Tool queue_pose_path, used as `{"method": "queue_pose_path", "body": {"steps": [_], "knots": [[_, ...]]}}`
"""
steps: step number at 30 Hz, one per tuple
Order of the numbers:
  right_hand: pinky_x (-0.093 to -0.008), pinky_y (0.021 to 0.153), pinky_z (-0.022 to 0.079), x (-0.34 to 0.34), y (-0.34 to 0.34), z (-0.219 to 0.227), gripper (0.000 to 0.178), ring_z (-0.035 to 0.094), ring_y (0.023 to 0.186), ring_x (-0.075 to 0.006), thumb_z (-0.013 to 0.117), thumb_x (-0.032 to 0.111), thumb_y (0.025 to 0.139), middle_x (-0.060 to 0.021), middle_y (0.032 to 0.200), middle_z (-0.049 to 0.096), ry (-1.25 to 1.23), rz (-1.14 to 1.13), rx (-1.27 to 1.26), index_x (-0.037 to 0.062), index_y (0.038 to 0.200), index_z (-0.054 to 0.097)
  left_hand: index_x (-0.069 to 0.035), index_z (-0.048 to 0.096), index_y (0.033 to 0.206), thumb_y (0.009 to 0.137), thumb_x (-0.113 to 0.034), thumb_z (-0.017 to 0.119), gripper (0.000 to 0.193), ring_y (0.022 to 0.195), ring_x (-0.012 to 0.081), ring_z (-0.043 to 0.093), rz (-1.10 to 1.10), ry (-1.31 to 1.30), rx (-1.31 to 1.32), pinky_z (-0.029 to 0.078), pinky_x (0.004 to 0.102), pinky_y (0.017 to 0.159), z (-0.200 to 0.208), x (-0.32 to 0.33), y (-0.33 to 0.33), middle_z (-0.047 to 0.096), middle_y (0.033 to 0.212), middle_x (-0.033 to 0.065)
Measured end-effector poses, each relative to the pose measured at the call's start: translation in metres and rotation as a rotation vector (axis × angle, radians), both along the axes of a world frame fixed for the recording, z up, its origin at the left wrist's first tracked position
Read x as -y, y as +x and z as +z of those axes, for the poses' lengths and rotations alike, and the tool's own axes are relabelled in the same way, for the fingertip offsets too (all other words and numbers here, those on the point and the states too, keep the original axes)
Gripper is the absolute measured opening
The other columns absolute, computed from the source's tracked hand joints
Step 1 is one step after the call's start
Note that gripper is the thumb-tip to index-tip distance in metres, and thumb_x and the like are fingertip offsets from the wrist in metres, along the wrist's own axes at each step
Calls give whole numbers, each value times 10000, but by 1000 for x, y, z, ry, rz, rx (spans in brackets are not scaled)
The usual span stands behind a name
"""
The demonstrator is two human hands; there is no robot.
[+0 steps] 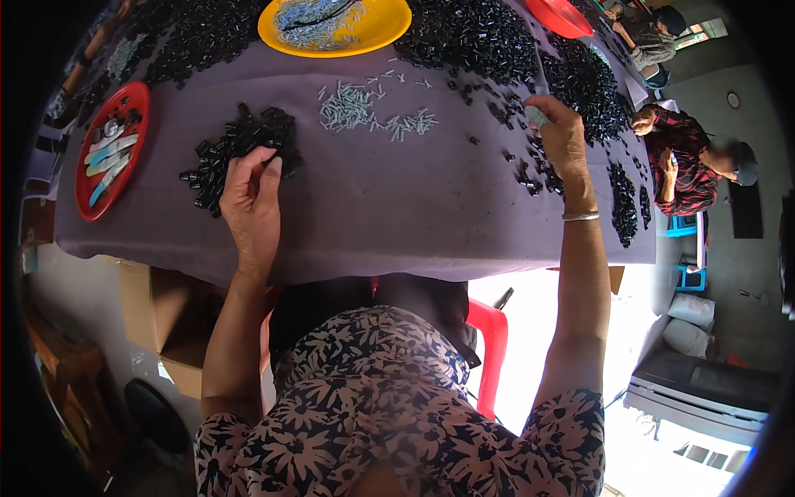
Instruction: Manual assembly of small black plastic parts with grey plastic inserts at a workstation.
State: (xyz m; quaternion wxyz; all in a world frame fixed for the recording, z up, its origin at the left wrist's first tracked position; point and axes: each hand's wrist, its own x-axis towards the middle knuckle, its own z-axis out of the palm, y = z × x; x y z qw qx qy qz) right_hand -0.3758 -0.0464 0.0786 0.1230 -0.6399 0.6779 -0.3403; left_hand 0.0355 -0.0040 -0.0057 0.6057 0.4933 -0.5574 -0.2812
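Observation:
My left hand (251, 195) is at the near edge of a heap of small black cylindrical pieces (248, 137). Its thumb and forefinger are pinched together; what lies between them, if anything, is hidden against the black heap. Over on the right, my right hand (563, 141) is closed with a bunch of small silvery pieces (537, 116) showing at its fingertips. It hovers by scattered black pieces (534, 170). Between my hands, toward the far side, lies a loose pile of small silvery pin-like pieces (348, 108).
A yellow dish (389, 37) of silvery pieces stands on the purple cloth (397, 207). A red tray (89, 186) with white-and-blue items lies left, a red bowl (571, 25) far right. Large black heaps (472, 41) spread behind. A person in a plaid shirt (696, 157) sits right.

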Motion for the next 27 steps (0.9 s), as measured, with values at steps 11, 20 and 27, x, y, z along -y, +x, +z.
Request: {"method": "queue_pose_path", "body": {"steps": [11, 20, 27], "knots": [[-217, 677, 446, 7, 11, 10, 308, 569, 742, -72, 505, -91, 814, 1, 808, 656, 33, 65, 13, 49, 1010, 697, -32, 655, 735, 991, -319, 574, 393, 432, 38, 363, 1, 178, -488, 258, 203, 413, 12, -7, 2, 449, 531, -37], [-344, 779, 532, 35, 3, -40, 221, 693, 864, -270, 678, 17, 778, -133, 895, 711, 169, 129, -316, 96, 984, 699, -97, 474, 536, 1016, -367, 506, 551, 424, 42, 307, 20, 235, -333, 199, 228, 410, 14, -6, -3, 355, 483, -51], [-307, 815, 526, 25, 8, -14, 317, 692, 894, -216, 589, -45, 771, -103, 955, 722, 250, 74, -310, 85, 1038, 702, -73, 497, 532, 993, -303, 574, 521, 444, 17, 277, -22, 182, -357, 184, 228, 429, 8, -5, -1, 356, 497, -72]]}}
